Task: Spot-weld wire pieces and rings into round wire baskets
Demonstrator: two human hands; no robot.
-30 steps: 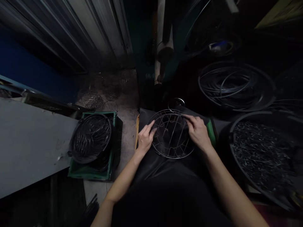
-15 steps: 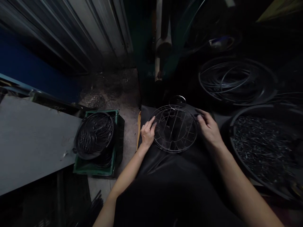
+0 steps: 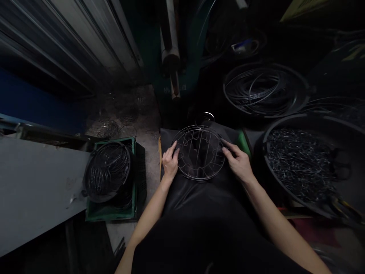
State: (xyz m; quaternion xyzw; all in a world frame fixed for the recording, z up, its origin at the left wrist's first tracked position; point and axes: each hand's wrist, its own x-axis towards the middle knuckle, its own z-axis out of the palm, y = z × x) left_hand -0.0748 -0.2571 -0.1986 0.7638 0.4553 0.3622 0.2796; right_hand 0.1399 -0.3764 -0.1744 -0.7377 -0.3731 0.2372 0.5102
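Note:
A round wire grille (image 3: 200, 152), with ring rims, straight bars and bent wires, lies over the dark cloth on my lap. At its left rim, my left hand (image 3: 170, 164) is closed with thumb and fingers pinching the wire. My right hand (image 3: 240, 163) is closed at the opposite rim, its thumb and fingertips on the edge. Just beyond the far rim, a small shiny metal ring (image 3: 208, 115) shows in the dark.
To the right stands a wide black tub (image 3: 266, 146) of small bent wire pieces. A second tub (image 3: 236, 104) behind it holds coiled wire. On my left, a green crate (image 3: 111, 217) carries a black basin of wire rings, beside a grey panel (image 3: 40, 190). Machine parts (image 3: 171, 57) rise ahead.
My right hand has come in from beside the grille onto its right rim. My left hand keeps its grip. The whole view has shifted, and a green object now shows behind my right hand.

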